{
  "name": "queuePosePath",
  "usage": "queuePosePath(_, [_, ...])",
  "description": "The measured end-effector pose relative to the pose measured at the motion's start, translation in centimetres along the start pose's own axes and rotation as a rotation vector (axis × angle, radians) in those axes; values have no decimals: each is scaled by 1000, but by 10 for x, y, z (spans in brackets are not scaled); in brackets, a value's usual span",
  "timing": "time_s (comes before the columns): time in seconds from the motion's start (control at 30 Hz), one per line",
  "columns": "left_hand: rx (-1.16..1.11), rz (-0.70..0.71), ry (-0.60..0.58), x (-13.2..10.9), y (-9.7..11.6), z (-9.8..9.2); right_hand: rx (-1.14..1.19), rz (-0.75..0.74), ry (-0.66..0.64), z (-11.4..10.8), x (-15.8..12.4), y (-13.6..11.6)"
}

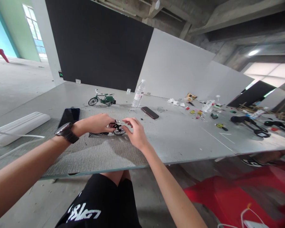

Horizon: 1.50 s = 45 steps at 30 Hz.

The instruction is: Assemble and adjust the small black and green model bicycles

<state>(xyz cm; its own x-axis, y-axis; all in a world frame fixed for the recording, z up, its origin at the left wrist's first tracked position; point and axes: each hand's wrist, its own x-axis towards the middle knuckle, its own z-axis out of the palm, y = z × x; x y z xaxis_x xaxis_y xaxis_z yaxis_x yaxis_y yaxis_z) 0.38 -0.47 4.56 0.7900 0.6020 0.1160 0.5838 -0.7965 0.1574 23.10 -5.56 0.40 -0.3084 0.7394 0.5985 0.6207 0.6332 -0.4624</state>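
Note:
A small black model bicycle (119, 130) stands on the grey textured mat (123, 155), its spoked front wheel showing between my hands. My left hand (101, 123), with a dark watch on the wrist, is closed on the upper part of the bicycle near the handlebar and covers much of the frame. Close to the front wheel and handlebar is my right hand (137, 133); its thumb and index finger are apart, with nothing visible between them. Behind my hands stands a green model bicycle (102, 99) with green rear bags.
Beyond my hands are a clear bottle (138, 95) and a dark phone (150, 112). To the left lie another phone (70, 116) and a white power strip (21, 126) with cables. Small colourful parts (199, 113) are scattered rightward. A red stool (218, 196) stands below the table edge.

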Motion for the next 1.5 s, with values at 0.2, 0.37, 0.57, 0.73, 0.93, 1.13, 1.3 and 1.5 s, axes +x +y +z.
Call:
queuePosePath(0.2, [-24, 21, 16, 0, 0, 0, -36, 12, -39, 6, -5, -8])
queuePosePath(0.37, [-35, 13, 5, 1, -2, 1, -40, 37, -63, 9, -9, -7])
queuePosePath(0.57, [-30, 2, 3, 1, 0, 1, 8, 26, -28, 9, -5, -13])
queuePosePath(0.73, [-13, -6, -9, 1, 0, 0, 94, -22, 57, 10, 8, -16])
queuePosePath(0.93, [-1, -18, -6, 0, 0, 2, 120, -29, 83, 13, 15, -12])
queuePosePath(1.13, [-2, 6, 28, -1, -4, 4, 108, -1, 72, 13, 13, -13])
queuePosePath(1.3, [-19, 21, 38, -1, -3, 4, 91, 11, 64, 10, 13, -14])
queuePosePath(1.5, [-34, 20, 30, -1, 0, 1, -49, 70, 86, 8, -6, -23])
